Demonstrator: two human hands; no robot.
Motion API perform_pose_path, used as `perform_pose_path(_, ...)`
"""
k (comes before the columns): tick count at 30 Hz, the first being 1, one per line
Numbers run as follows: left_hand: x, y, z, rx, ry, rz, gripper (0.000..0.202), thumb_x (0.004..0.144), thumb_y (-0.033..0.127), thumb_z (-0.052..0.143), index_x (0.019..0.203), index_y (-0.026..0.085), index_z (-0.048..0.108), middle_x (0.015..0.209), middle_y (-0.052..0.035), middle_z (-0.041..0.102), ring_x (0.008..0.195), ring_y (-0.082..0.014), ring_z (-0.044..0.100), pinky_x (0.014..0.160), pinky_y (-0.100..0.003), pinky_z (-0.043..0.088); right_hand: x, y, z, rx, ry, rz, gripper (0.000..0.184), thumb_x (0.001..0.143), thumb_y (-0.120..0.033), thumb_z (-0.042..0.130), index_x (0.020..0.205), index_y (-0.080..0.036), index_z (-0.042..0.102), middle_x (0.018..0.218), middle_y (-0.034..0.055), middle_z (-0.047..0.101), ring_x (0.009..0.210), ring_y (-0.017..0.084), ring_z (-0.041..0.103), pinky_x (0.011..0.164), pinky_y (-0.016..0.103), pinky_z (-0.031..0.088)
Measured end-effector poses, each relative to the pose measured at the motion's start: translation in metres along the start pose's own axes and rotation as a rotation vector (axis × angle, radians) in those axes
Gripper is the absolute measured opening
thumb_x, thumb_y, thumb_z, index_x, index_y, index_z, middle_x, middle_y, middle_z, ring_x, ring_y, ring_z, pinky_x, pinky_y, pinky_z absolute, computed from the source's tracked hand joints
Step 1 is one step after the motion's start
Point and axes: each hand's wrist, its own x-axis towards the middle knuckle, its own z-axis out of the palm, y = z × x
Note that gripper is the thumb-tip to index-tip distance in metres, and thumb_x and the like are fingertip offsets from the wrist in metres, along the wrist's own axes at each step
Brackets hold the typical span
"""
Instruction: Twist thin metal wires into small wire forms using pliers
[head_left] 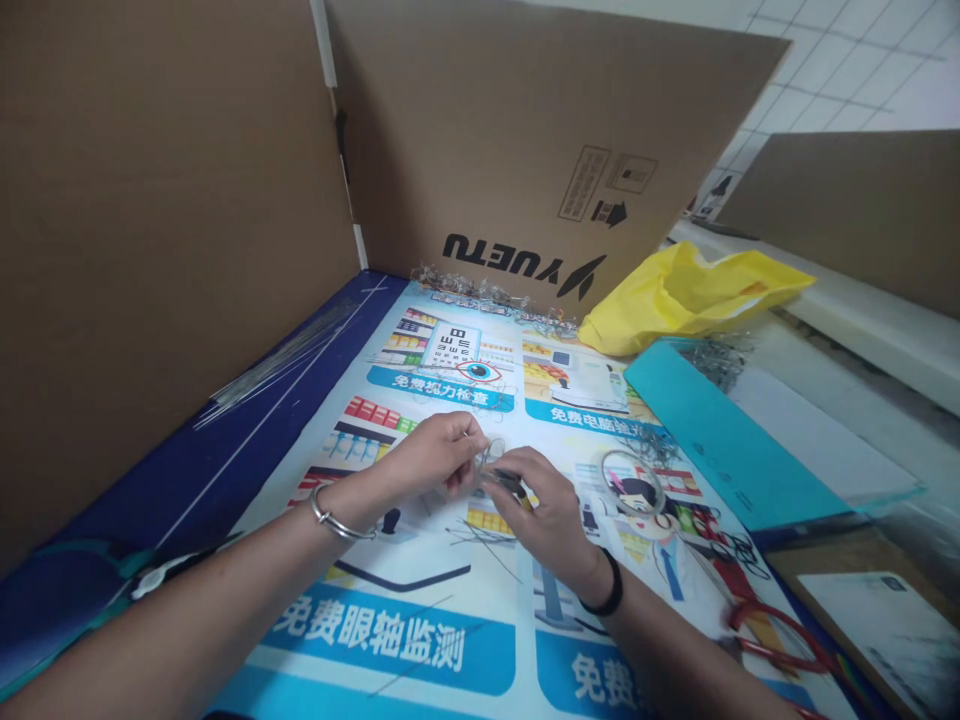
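Note:
Above the printed sheet, my left hand (454, 455) pinches a thin wire piece (491, 450) bent into a small loop. My right hand (544, 510) closes around a small dark tool (511, 484) that looks like pliers, its tip at the wire. The fingers of both hands nearly meet, and they hide part of the wire and most of the tool. Several loose straight wires (484, 540) lie on the sheet just below the hands. To the right of my right hand rests a pale ring-shaped coil (634, 483).
Cardboard panels (487, 130) stand at the left and back. Tangled wire pieces (480, 290) line the back edge; straight wires (277, 360) lie left. At right are a yellow bag (675, 295), a turquoise folder (727, 440), red-handled scissors (780, 640) and a brown packet (862, 580).

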Motion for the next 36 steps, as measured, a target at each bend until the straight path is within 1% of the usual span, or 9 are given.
perform_pose_path(7, -0.003, 0.006, 0.002, -0.033, -0.028, -0.028, 0.021, 0.082, 0.033, 0.048, 0.067, 0.017, 0.046, 0.044, 0.0061, 0.052, 0.033, -0.0062, 0.045, 0.036, -0.017, 0.033, 0.001, 0.002, -0.002, -0.035, -0.035, -0.116, 0.024, 0.075, -0.004, 0.052, 0.09, -0.022, 0.058, 0.082, 0.0044, 0.062, 0.08, 0.018, 0.057, 0.07, 0.032, 0.048)
perform_pose_path(12, -0.002, 0.003, 0.003, -0.092, -0.061, -0.041, 0.02, 0.08, 0.031, 0.05, 0.067, 0.017, 0.047, 0.047, 0.0044, 0.055, 0.035, -0.0064, 0.048, 0.038, -0.017, 0.032, -0.001, 0.005, -0.001, -0.091, -0.035, -0.216, 0.028, 0.072, -0.003, 0.051, 0.09, -0.022, 0.058, 0.083, 0.0049, 0.062, 0.078, 0.018, 0.055, 0.069, 0.034, 0.047)
perform_pose_path(15, 0.0, 0.0, 0.003, -0.103, -0.056, -0.026, 0.016, 0.079, 0.027, 0.051, 0.067, 0.016, 0.048, 0.05, 0.0032, 0.057, 0.039, -0.0062, 0.051, 0.04, -0.017, 0.03, -0.001, 0.005, -0.001, -0.108, -0.048, -0.213, 0.027, 0.073, -0.003, 0.049, 0.09, -0.022, 0.058, 0.083, 0.0052, 0.062, 0.078, 0.018, 0.056, 0.069, 0.034, 0.047)
perform_pose_path(20, 0.0, 0.0, 0.005, -0.075, -0.006, -0.001, 0.015, 0.078, 0.024, 0.052, 0.066, 0.016, 0.049, 0.05, 0.0043, 0.057, 0.041, -0.0066, 0.052, 0.042, -0.018, 0.032, 0.0, 0.002, -0.001, -0.086, -0.051, -0.181, 0.028, 0.073, -0.003, 0.046, 0.089, -0.022, 0.058, 0.081, 0.0044, 0.063, 0.078, 0.018, 0.056, 0.069, 0.033, 0.047)
perform_pose_path(23, -0.001, 0.002, 0.007, -0.015, 0.03, 0.024, 0.016, 0.079, 0.024, 0.05, 0.064, 0.017, 0.049, 0.048, 0.0054, 0.055, 0.042, -0.0071, 0.05, 0.044, -0.018, 0.035, 0.002, 0.0, -0.001, -0.067, -0.08, -0.124, 0.025, 0.075, -0.003, 0.046, 0.086, -0.022, 0.057, 0.08, 0.0035, 0.062, 0.078, 0.017, 0.056, 0.069, 0.031, 0.046)
perform_pose_path(25, -0.003, 0.003, 0.008, 0.052, 0.066, 0.072, 0.016, 0.078, 0.023, 0.05, 0.064, 0.017, 0.05, 0.049, 0.0054, 0.054, 0.045, -0.0079, 0.051, 0.047, -0.019, 0.037, 0.003, -0.001, -0.002, -0.06, -0.107, -0.059, 0.019, 0.077, -0.006, 0.049, 0.084, -0.021, 0.057, 0.08, 0.0037, 0.062, 0.077, 0.017, 0.056, 0.068, 0.029, 0.045)
perform_pose_path(29, -0.006, 0.003, 0.009, 0.172, 0.114, 0.156, 0.014, 0.079, 0.023, 0.048, 0.067, 0.018, 0.052, 0.054, 0.004, 0.058, 0.053, -0.0099, 0.055, 0.054, -0.021, 0.04, 0.008, -0.006, -0.005, -0.059, -0.172, 0.182, 0.005, 0.079, -0.016, 0.054, 0.078, -0.02, 0.058, 0.073, 0.0018, 0.059, 0.067, 0.015, 0.054, 0.062, 0.026, 0.042)
perform_pose_path(33, -0.009, 0.002, 0.012, 0.317, 0.156, 0.201, 0.014, 0.079, 0.017, 0.044, 0.07, 0.019, 0.055, 0.058, 0.0031, 0.061, 0.056, -0.0106, 0.056, 0.055, -0.022, 0.04, 0.014, -0.012, -0.009, 0.039, -0.261, 0.4, 0.007, 0.078, -0.018, 0.055, 0.072, -0.019, 0.058, 0.072, -0.0008, 0.061, 0.068, 0.014, 0.056, 0.064, 0.024, 0.042)
perform_pose_path(36, -0.011, 0.004, 0.012, 0.36, 0.163, 0.232, 0.015, 0.08, 0.019, 0.044, 0.072, 0.019, 0.057, 0.059, 0.0027, 0.061, 0.057, -0.0109, 0.056, 0.056, -0.022, 0.04, 0.016, -0.014, -0.012, 0.146, -0.289, 0.455, 0.008, 0.079, -0.018, 0.054, 0.072, -0.019, 0.056, 0.076, -0.0012, 0.063, 0.073, 0.014, 0.059, 0.069, 0.024, 0.043)
